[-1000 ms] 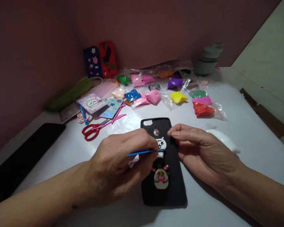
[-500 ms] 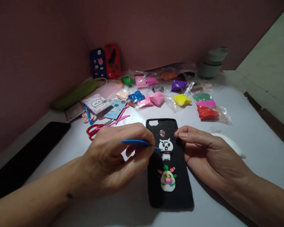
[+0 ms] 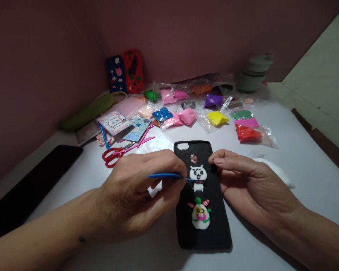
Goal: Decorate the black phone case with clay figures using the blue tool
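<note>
A black phone case [image 3: 203,239] lies in front of me with its camera cutout at the far end. On it sits a flat white clay character [image 3: 198,173] with black face lines and a dark band below the head. Nearer me is a rounded white clay figure [image 3: 201,223] with striped horns, a green sprout and pink cheeks. My left hand [image 3: 147,188] is closed around a blue modelling tool [image 3: 165,175], its thin tip at the band under the white head. My right hand [image 3: 245,178] is closed at the case's right edge, thumb and forefinger together; its other fingertips are partly hidden.
Red-handled scissors [image 3: 112,156] and pink tools [image 3: 142,141] lie left of the case. Bagged clay, including yellow [image 3: 217,118] and red [image 3: 248,133], spreads behind. A black slab [image 3: 36,188] lies left. White clay [image 3: 277,173] sits beside my right hand. A bottle [image 3: 252,75] stands at the back.
My left hand has shifted slightly right and down with the blue tool, whose tip is now lower, near the band. My right hand and the phone case have hardly moved.
</note>
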A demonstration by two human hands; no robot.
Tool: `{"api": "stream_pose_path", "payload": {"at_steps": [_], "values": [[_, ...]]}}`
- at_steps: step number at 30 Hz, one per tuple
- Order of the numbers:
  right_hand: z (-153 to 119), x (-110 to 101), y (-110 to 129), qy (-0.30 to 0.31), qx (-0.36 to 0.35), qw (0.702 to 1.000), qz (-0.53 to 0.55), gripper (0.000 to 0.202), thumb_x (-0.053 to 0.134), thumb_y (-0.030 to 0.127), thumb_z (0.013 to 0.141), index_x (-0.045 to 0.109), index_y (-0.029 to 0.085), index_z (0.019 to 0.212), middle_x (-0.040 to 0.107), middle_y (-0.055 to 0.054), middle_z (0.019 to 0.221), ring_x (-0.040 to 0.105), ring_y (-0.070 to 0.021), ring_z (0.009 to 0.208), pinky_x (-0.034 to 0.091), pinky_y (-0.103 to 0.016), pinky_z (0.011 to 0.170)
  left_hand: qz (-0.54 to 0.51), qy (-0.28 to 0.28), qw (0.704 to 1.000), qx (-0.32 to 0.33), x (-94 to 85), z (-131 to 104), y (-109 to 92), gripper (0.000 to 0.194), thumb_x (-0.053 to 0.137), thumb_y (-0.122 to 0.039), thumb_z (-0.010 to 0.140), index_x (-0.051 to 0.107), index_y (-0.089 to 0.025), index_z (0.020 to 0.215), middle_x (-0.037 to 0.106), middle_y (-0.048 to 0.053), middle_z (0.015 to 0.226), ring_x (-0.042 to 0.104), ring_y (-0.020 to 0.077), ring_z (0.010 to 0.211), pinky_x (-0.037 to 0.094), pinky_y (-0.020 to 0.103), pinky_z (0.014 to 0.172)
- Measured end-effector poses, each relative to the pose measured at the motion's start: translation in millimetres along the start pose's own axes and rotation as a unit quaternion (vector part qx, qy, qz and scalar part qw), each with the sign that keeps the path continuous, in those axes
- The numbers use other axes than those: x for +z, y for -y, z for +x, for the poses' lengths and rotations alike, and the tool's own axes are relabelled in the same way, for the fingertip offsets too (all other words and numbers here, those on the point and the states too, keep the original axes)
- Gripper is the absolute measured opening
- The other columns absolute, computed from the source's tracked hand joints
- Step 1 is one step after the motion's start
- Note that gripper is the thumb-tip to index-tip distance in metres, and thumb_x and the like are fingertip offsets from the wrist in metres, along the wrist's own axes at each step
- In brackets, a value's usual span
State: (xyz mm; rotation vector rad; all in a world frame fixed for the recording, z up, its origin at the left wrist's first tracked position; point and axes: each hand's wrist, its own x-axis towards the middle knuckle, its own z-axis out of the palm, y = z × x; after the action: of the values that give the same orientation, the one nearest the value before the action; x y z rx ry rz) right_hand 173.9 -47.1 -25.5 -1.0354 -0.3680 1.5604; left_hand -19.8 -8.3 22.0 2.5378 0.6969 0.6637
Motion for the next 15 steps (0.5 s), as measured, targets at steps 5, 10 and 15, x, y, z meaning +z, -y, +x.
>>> {"api": "stream_pose_path", "payload": {"at_steps": [5,10,15], "values": [[-0.2,1.5,1.0,-0.002,0.007,1.000,-0.003,0.009,0.073,0.012,0.057,0.067,0.017,0.056,0.055,-0.002,0.075,0.049,-0.0158,0.078,0.043,-0.026,0.068,-0.001,0.006,1.000,0.005,-0.6,0.4,-0.8,0.014,0.048,-0.006,0.083,0.059,-0.015,0.081,0.060,-0.001,0.070,0.054,0.0080,0.059,0.045,0.018,0.052],[0.6,2.7,1.1,-0.004,0.007,1.000,-0.006,0.010,0.073,0.012,0.057,0.066,0.017,0.055,0.055,-0.002,0.075,0.049,-0.0163,0.077,0.042,-0.027,0.068,-0.003,0.012,1.000,0.002,-2.6,-3.9,2.1,0.014,0.048,-0.007,0.084,0.058,-0.016,0.081,0.062,-0.001,0.071,0.056,0.0091,0.061,0.046,0.019,0.054],[0.8,-0.6,-0.2,0.018,0.009,1.000,-0.005,0.006,0.071,0.012,0.063,0.068,0.016,0.061,0.057,-0.001,0.073,0.049,-0.0144,0.076,0.041,-0.026,0.070,0.007,0.019,1.000,-0.004,-2.8,-5.2,1.6,0.014,0.049,-0.008,0.084,0.059,-0.017,0.082,0.063,-0.001,0.073,0.057,0.0092,0.061,0.046,0.019,0.054]]}}
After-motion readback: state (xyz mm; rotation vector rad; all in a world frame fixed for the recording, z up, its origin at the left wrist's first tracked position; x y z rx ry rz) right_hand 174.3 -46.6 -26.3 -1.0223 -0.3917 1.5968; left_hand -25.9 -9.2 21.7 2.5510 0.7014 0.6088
